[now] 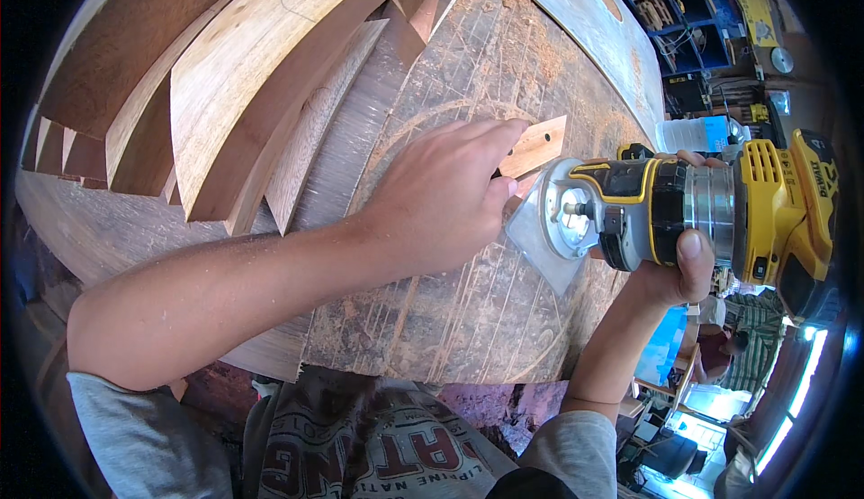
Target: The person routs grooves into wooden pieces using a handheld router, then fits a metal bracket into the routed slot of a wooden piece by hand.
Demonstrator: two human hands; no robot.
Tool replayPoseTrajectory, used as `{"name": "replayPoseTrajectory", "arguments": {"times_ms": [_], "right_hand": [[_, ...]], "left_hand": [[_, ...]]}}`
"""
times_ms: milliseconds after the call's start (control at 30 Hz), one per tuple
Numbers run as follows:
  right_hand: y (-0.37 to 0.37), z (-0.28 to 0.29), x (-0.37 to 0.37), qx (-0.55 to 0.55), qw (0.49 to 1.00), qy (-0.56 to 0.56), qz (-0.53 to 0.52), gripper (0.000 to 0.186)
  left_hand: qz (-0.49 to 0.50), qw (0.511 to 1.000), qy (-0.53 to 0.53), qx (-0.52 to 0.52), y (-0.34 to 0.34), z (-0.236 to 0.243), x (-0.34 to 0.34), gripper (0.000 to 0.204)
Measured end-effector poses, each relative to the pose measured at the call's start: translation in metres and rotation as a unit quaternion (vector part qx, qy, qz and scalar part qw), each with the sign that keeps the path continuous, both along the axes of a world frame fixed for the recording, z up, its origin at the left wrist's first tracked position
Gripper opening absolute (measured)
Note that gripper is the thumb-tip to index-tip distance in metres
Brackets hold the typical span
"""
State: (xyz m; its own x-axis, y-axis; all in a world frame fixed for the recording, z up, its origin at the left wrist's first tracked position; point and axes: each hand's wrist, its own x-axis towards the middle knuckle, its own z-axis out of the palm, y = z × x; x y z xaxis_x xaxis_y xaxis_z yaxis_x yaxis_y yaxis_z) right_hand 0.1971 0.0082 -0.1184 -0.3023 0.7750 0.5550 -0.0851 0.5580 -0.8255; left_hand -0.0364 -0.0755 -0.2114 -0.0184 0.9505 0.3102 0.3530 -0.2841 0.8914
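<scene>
My right hand [681, 269] is wrapped round the metal body of a yellow and black cordless trim router [664, 202], which is tilted on its side. Its clear square base plate [556, 269] faces the small piece of wood [543, 144] that my left hand [450, 188] grips by its near end. Two dark holes show in that light brown piece. The base plate's edge lies close to the wood and my left fingertips; whether it touches them I cannot tell. Part of the wood is hidden under my left fingers.
Large curved wooden pieces [243, 76] are stacked on the left of the worn, sawdust-strewn workbench [405, 328]. A pale board [576, 13] lies along the far side. A clear plastic container [679, 135] stands behind the router. Blue shelves [711, 44] hold tools, and a person [717, 355] is in the background at right.
</scene>
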Motion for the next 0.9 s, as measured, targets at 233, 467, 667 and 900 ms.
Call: {"name": "replayPoseTrajectory", "arguments": {"times_ms": [233,467,667,900], "right_hand": [[-0.003,-0.001,-0.006,0.000,1.000,0.009,-0.004,0.089],[-0.001,0.001,0.004,0.004,1.000,-0.013,-0.004,0.083],[-0.013,0.003,-0.005,-0.060,0.997,0.036,0.014,0.062],[-0.016,0.010,-0.008,-0.036,0.998,0.041,-0.021,0.050]], "left_hand": [[0.004,1.000,0.000,0.002,0.000,-0.002,-0.001,0.052],[-0.011,1.000,0.012,-0.021,0.000,0.010,-0.002,0.055],[-0.001,0.999,0.023,0.022,0.001,0.015,0.001,0.060],[-0.009,0.974,-0.019,0.225,0.005,0.111,0.051,0.092]]}}
